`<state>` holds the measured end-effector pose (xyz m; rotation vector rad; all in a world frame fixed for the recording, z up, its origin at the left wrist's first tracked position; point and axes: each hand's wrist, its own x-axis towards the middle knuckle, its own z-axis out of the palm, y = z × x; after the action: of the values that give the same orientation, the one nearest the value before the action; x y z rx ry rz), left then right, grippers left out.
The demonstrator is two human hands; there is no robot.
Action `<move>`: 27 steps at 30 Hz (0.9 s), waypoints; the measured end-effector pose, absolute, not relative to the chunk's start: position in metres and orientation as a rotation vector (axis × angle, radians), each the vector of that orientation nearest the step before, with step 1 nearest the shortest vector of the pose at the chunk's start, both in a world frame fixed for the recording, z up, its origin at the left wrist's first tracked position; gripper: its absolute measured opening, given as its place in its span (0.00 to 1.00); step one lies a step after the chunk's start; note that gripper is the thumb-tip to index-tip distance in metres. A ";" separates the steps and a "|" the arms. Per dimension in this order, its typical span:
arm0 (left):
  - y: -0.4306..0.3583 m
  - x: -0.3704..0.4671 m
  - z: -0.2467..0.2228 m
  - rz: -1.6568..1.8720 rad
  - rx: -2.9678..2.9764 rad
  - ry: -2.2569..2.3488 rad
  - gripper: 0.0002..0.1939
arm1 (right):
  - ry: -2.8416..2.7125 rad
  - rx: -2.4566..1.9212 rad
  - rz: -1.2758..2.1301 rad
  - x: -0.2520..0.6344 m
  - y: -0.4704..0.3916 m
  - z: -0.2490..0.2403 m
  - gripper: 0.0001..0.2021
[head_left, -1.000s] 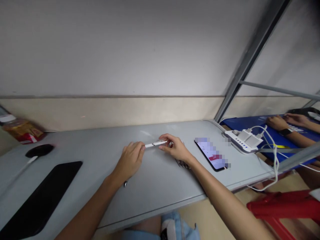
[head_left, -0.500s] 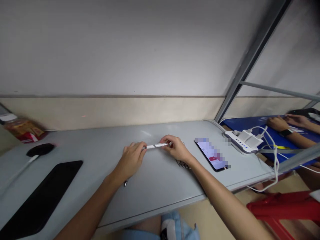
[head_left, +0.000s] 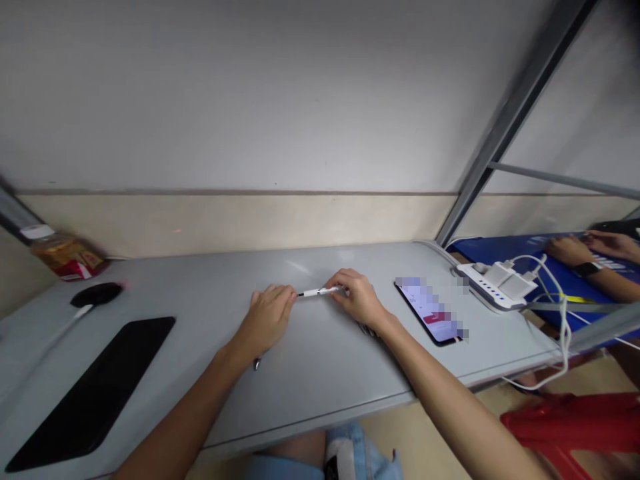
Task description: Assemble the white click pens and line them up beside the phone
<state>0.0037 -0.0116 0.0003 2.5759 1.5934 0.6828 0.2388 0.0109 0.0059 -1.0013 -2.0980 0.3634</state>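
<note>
A slim white pen (head_left: 315,292) with a dark section at its left end spans the gap between my two hands, above the grey desk (head_left: 320,360). My left hand (head_left: 270,313) is closed round the pen's dark end, its tip hidden by the fingers. My right hand (head_left: 356,297) pinches the other end between thumb and fingers. Under my right wrist a dark coiled thing (head_left: 369,330) is partly covered. By my left wrist the shiny metal end of a small object (head_left: 257,363) shows; the rest is hidden.
Right of my hands lie a lit phone (head_left: 431,313) and a white power strip (head_left: 493,287) with chargers and cables. At left are a black mat (head_left: 95,393), a black round pad (head_left: 96,294) and a bottle (head_left: 67,253). Another person's hands (head_left: 573,250) rest over a blue surface.
The view has shifted slightly, so the desk items appear further right. Less of the pen's white body shows between my hands, and a dark section now shows beside my left fingers.
</note>
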 end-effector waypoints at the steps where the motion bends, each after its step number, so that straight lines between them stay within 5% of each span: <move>1: -0.012 0.004 0.001 0.687 2.559 1.603 0.19 | -2.094 -1.024 0.350 0.240 0.012 0.005 0.08; 27: -0.015 0.005 0.003 0.705 2.517 1.566 0.15 | -2.138 -1.028 0.272 0.243 0.014 0.006 0.07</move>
<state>0.0050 -0.0149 0.0034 2.5166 1.5660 0.7047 0.2433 0.0137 0.0055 -1.0282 -2.1378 0.2722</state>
